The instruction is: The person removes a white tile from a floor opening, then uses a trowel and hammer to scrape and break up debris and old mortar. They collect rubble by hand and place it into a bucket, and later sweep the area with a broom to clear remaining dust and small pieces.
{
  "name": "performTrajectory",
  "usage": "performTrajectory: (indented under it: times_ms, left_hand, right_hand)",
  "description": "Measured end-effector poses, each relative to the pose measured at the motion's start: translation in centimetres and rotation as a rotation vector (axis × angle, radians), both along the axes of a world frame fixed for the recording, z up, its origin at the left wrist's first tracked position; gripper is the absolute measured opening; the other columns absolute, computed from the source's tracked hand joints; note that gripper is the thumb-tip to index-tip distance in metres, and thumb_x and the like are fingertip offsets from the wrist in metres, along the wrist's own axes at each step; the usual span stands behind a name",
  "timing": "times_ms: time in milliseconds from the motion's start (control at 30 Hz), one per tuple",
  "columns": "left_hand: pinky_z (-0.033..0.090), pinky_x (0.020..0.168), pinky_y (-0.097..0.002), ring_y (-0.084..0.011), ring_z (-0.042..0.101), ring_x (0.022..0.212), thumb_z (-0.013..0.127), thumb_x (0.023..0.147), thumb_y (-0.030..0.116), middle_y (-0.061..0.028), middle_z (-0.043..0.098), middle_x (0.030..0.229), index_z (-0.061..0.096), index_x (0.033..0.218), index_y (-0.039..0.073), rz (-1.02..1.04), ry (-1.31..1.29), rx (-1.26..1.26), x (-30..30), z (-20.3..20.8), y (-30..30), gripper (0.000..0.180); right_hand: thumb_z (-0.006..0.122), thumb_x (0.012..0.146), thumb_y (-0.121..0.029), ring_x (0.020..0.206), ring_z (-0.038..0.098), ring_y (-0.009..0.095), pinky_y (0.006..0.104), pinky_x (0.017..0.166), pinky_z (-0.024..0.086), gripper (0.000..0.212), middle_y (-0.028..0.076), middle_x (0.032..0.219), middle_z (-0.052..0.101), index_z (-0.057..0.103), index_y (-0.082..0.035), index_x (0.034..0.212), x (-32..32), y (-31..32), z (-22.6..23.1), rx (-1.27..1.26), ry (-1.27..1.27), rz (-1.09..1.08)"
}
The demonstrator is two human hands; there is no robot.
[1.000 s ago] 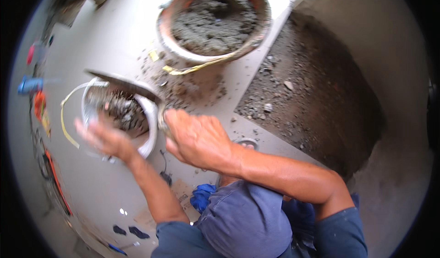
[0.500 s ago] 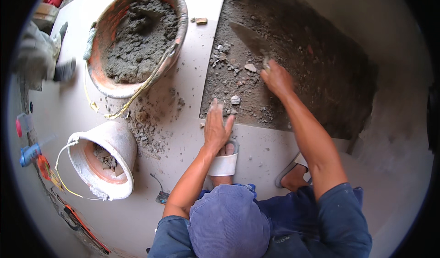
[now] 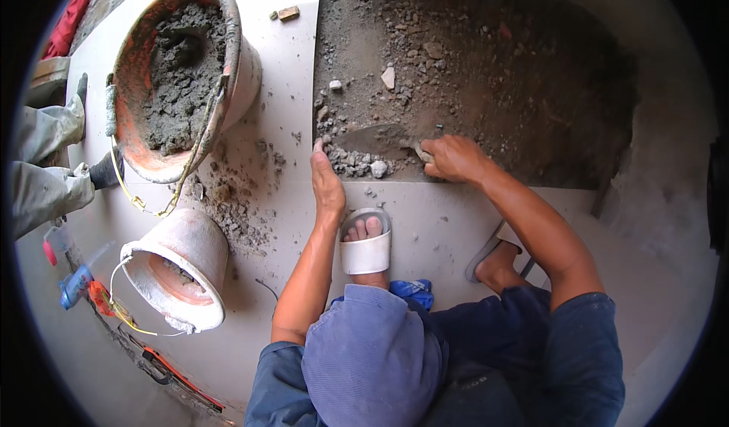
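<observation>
My right hand [image 3: 456, 159] grips the handle of a pointed trowel [image 3: 376, 140], its blade lying low over the dirt bed [image 3: 463, 70] and pointing left. Rubble [image 3: 353, 161] and a pale stone [image 3: 379, 169] sit just below the blade, near the bed's front left corner. At that corner my left hand [image 3: 328, 184] is held on edge, fingers stretched out, holding nothing that I can see. Its fingertips are close to the trowel's tip and the tile edge. Further left stands a large bucket [image 3: 247, 78] with grey mortar [image 3: 186, 78] inside.
A smaller whitish bucket [image 3: 201, 237] lies tilted at the left, with crumbs spilled [image 3: 235, 207] beside it. A brick piece [image 3: 288, 14] rests on the pale tile [image 3: 288, 55]. Another person's legs [image 3: 49, 192] are at the far left. My sandalled foot [image 3: 366, 252] is by the bed.
The trowel has come down and left toward the bed's front corner, with my right hand following. My left hand has shifted left and turned on edge. The view has moved, so the buckets appear further left.
</observation>
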State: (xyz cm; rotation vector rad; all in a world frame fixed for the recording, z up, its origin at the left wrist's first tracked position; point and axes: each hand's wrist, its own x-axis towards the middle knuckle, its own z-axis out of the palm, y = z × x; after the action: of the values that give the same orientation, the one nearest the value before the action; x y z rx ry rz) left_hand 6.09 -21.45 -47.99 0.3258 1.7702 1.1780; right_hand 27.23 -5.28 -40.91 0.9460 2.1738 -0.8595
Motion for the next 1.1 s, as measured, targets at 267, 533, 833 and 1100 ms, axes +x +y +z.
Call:
performTrajectory:
  times_ms: [267,533,833,1100]
  left_hand:
    - [0.024,0.113,-0.0395,-0.0364,0.036,0.134,0.034,0.103,0.034,-0.025,0.042,0.141,0.042,0.137,-0.005,-0.434,0.464,0.008,1.4,-0.3,-1.9,0.053]
    - [0.018,0.114,-0.0502,-0.0461,0.025,0.138,0.04,0.099,0.024,-0.0261,0.032,0.148,0.044,0.13,-0.009,-0.727,1.057,0.098,5.3,-2.0,-0.1,0.046]
    - [0.027,0.11,-0.0502,-0.0443,0.031,0.136,0.053,0.094,0.032,-0.0248,0.037,0.144,0.047,0.13,-0.001,-1.082,0.692,0.761,16.3,4.6,15.5,0.049]
    - [0.022,0.112,-0.0522,-0.0408,0.03,0.138,0.06,0.09,0.024,-0.0241,0.038,0.145,0.049,0.128,-0.002,-0.992,0.814,0.403,6.7,4.7,4.8,0.047]
  right_hand:
    - [0.064,0.075,-0.027,0.087,0.067,0.034,0.0477,0.073,0.053,0.028,0.02,0.09,0.068,0.071,-0.005,0.092,-0.6,-1.1,-2.0,-0.182,-0.111,-0.101]
    - [0.067,0.067,-0.026,0.061,0.065,0.028,0.041,0.057,0.052,0.028,0.014,0.069,0.067,0.071,-0.003,0.082,2.1,-2.5,-5.0,-0.461,0.207,-0.384]
    - [0.066,0.083,-0.038,0.084,0.067,0.032,0.0394,0.073,0.054,0.058,0.02,0.099,0.067,0.052,-0.002,0.126,18.2,-5.3,1.9,0.117,0.01,-1.17]
    - [0.058,0.089,-0.038,0.096,0.062,0.042,0.0489,0.083,0.048,0.045,0.028,0.102,0.063,0.051,-0.002,0.114,12.3,-7.3,2.7,0.081,0.156,-0.986]
